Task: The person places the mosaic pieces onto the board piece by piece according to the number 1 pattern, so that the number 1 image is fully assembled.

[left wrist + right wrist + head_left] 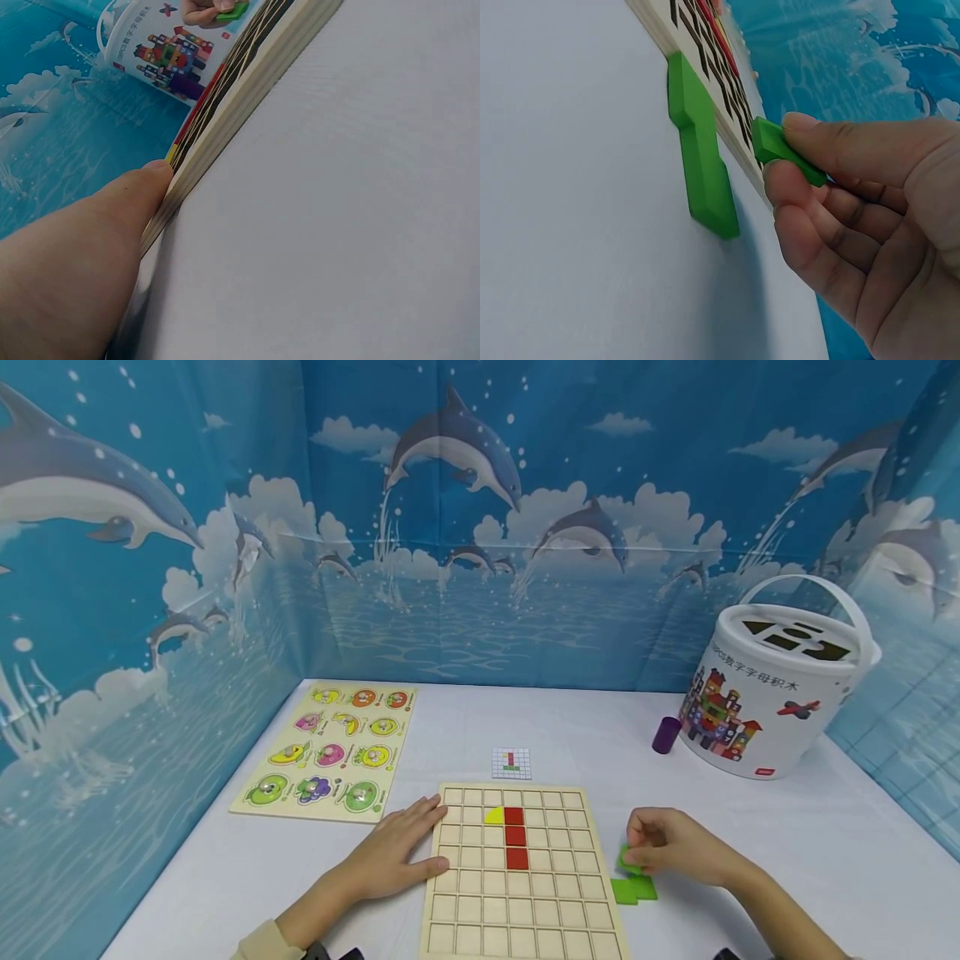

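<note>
A blue dolphin backdrop (450,627) fills the upper frame above a white tabletop (577,735). At right, a handled bucket (772,681) reads "数字字母积木" after a partly legible "PCS"; its red mark is too small to read. Lower centre, a wooden grid board (567,885) runs off the bottom edge. The fruit board (330,770) at left has captions too tiny to read. The left hand (393,852) is loosely spread, grasping nothing, thumb and fingertips at the grid board's left edge. The right hand (667,843) pinches a green tile (769,141) near that board's right edge, white surface stretching between hand and bucket. Above the board lies a pattern card (512,764); a purple cylinder (666,735) is just beside the bucket. More green pieces (625,892) lie along the board's right edge; three red squares (515,836) and a yellow piece (495,816) sit in its upper cells
</note>
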`<state>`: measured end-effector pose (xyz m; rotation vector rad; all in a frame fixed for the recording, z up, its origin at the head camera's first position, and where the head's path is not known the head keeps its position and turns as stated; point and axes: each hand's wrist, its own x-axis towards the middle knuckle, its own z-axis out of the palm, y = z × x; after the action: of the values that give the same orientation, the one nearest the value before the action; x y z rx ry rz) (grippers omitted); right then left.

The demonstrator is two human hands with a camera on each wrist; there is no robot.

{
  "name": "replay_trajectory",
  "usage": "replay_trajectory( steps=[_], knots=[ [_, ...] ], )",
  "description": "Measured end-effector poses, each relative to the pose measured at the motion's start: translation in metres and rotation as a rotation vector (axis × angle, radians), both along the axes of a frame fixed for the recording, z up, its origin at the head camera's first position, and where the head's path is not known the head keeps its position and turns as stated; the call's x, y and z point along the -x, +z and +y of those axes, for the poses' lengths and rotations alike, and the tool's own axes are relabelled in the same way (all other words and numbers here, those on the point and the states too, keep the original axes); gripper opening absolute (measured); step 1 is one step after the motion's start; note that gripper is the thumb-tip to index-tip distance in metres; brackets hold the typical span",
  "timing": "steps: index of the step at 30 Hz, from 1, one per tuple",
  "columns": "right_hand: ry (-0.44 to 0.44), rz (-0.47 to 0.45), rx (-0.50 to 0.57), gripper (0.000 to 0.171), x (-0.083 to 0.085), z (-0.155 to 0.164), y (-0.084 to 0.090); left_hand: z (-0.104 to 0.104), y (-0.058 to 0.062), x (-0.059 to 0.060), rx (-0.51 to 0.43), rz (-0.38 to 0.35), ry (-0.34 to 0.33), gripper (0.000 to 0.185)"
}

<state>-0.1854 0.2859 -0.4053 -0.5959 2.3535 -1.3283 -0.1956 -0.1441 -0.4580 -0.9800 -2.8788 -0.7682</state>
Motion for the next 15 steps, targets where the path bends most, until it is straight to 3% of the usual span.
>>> replay_trajectory(
  steps=[15],
  knots=[
    [0.076,0.027,0.069,0.018,0.003,-0.039,0.007,0.000,0.000,0.001,-0.004,-0.009,0.002,0.076]
  ],
)
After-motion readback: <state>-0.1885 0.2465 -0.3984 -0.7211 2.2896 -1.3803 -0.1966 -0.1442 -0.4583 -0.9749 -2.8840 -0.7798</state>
